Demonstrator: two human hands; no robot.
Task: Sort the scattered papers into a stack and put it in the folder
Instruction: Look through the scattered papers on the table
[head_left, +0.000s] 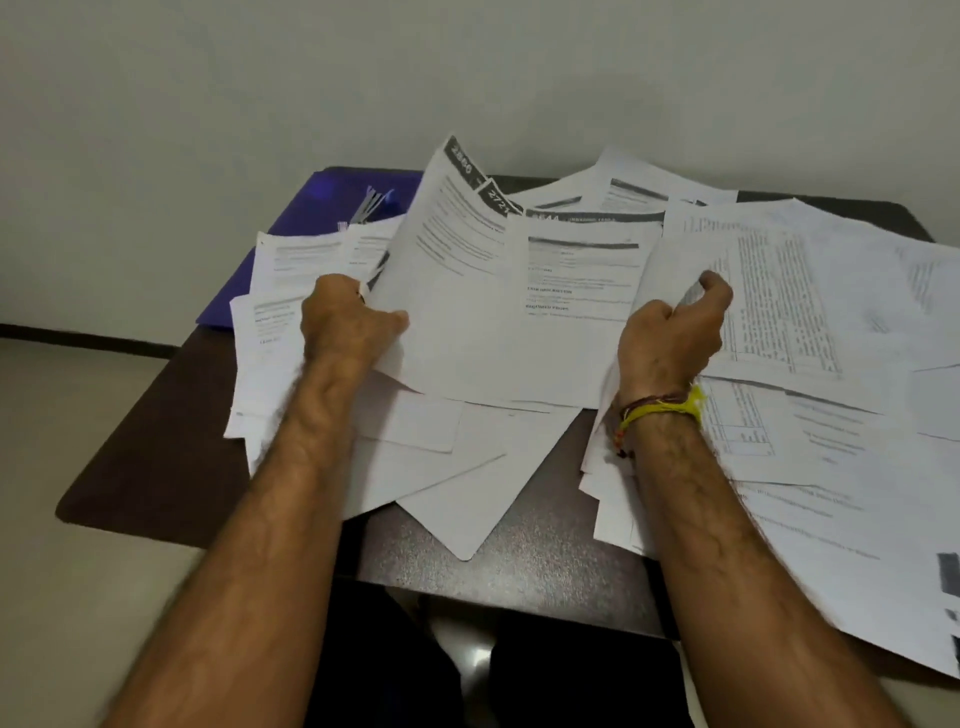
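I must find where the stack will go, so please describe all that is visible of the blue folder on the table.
The blue folder lies flat at the far left corner of the dark table, near the wall. It looks like glossy plastic in a deep blue-violet colour. A pale metal-looking fastener shows on its upper surface. Scattered white papers overlap its near and right sides, so only part of it is visible. Neither hand touches it. Whether it is open or closed cannot be told.

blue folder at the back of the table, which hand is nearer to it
Left. The left hand grips sheets just in front of the blue folder, at the table's left side. The right hand grips papers well off to the folder's right.
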